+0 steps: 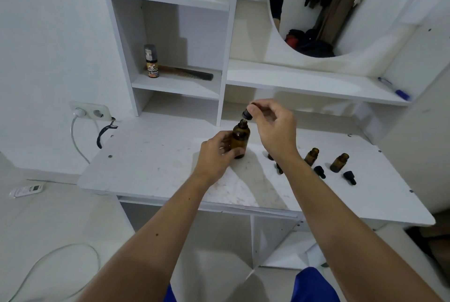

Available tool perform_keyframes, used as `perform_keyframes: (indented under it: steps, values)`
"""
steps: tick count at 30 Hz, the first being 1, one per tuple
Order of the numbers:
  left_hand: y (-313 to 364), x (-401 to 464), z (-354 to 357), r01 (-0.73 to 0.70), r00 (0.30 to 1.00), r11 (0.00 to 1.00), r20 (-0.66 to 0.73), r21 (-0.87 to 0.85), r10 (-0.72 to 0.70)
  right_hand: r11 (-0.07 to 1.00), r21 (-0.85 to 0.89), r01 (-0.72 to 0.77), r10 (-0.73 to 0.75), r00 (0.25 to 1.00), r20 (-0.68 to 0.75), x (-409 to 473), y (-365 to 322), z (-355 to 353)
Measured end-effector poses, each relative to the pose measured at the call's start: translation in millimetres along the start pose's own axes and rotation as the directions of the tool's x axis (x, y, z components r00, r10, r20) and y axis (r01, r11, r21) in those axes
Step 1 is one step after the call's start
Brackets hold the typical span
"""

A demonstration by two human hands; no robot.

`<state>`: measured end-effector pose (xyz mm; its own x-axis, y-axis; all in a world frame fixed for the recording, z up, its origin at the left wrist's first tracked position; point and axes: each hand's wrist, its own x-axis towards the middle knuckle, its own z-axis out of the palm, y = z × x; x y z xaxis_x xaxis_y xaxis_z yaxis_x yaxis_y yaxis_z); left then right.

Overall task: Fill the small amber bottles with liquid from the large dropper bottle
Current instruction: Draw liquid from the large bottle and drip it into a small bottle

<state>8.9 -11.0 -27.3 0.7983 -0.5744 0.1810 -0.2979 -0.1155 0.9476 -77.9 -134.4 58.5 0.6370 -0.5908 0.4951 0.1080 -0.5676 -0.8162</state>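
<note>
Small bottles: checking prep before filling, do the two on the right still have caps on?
No, both small bottles stand open, black caps lying beside them.

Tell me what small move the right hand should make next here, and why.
Probably carry the dropper cap rightward to an open small amber bottle. The right hand pinches the cap just above the neck of the large dropper bottle, which the left hand grips, and two uncapped small bottles stand on the desk, their caps lying beside them.
</note>
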Motion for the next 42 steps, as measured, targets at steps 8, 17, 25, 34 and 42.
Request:
perform_keyframes:
  steps: [8,17,25,34,42]
  values:
    - [5.1,-8.3,-0.3,0.008,1.0,0.999,-0.01,0.051,-0.008,0.986,0.135,0.1,-0.081,0.987,-0.139,15.7,-35.6,-25.7]
    - [10.5,-38.5,2.2,0.074,0.982,0.996,-0.178,0.045,-0.065,0.988,0.104,0.112,-0.084,0.967,-0.239,5.6,-28.7,-75.7]
    - [21.1,-59.5,44.3,0.013,0.998,0.998,-0.054,0.057,-0.01,1.0,0.031,0.0,0.007,0.973,-0.232,-9.6,7.5,-93.9]
    - [27.3,-14.8,89.4,-0.037,0.994,0.998,0.103,0.059,0.031,0.999,0.024,-0.031,0.036,0.975,-0.218,-13.0,26.1,-87.2]
    - [19.1,2.8,97.4,-0.008,0.999,0.999,0.053,0.044,0.006,0.998,-0.05,-0.025,0.017,0.988,-0.151,-16.8,37.2,-80.9]
